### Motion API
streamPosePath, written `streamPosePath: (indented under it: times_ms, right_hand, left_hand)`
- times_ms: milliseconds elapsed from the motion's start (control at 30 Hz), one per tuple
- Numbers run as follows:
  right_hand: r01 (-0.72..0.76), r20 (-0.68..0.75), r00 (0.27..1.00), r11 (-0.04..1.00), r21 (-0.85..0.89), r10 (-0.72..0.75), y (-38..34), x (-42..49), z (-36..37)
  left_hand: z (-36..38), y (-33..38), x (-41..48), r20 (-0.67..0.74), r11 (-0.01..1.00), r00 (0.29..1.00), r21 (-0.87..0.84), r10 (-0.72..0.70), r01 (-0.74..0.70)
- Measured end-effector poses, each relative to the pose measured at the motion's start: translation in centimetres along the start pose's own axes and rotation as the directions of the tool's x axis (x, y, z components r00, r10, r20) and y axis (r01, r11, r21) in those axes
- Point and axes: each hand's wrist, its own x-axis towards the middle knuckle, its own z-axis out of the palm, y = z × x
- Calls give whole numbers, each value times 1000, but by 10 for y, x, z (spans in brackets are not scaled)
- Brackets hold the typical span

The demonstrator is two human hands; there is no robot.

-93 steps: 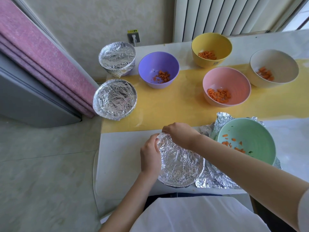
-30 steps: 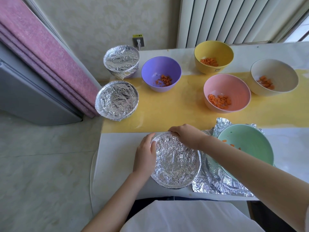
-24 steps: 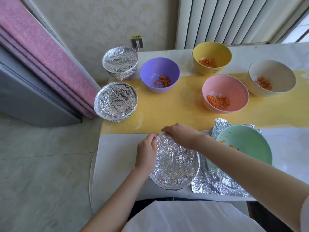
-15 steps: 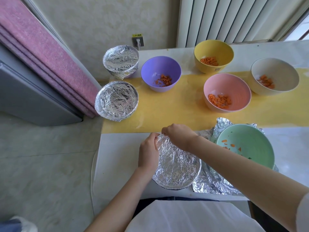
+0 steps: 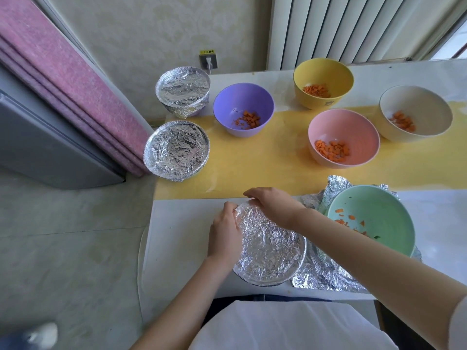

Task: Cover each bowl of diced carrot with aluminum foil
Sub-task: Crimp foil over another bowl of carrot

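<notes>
A foil-covered bowl (image 5: pixel 270 245) stands at the table's near edge. My left hand (image 5: pixel 225 232) grips its left rim, fingers curled over the foil edge. My right hand (image 5: pixel 271 202) curls over the far rim and presses the foil down there. To the right a green bowl (image 5: pixel 386 218) with a few carrot bits sits on a loose crumpled foil sheet (image 5: pixel 326 271). Open bowls with diced carrot stand farther back: purple (image 5: pixel 242 102), yellow (image 5: pixel 323 74), pink (image 5: pixel 353 127), cream (image 5: pixel 417 107). Two more foil-covered bowls (image 5: pixel 177 147) (image 5: pixel 183 87) stand at the far left.
A yellow mat (image 5: pixel 267 162) runs across the white table (image 5: pixel 177 231). The table's left edge drops to the tiled floor. A pink panel (image 5: pixel 63 72) leans at the left, and a radiator (image 5: pixel 353 26) with a wall socket (image 5: pixel 208 61) lies behind.
Both hands have stayed on the near bowl, shifting along its far-left rim as they press the foil down. The bowl has barely moved.
</notes>
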Motion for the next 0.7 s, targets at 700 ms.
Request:
streamPosePath:
  times_ms: [700]
  right_hand:
    - [16,89,996,983,-181,0,2,6,-9]
  left_hand:
    - [0,12,17,0,950,999,-308,-53,50]
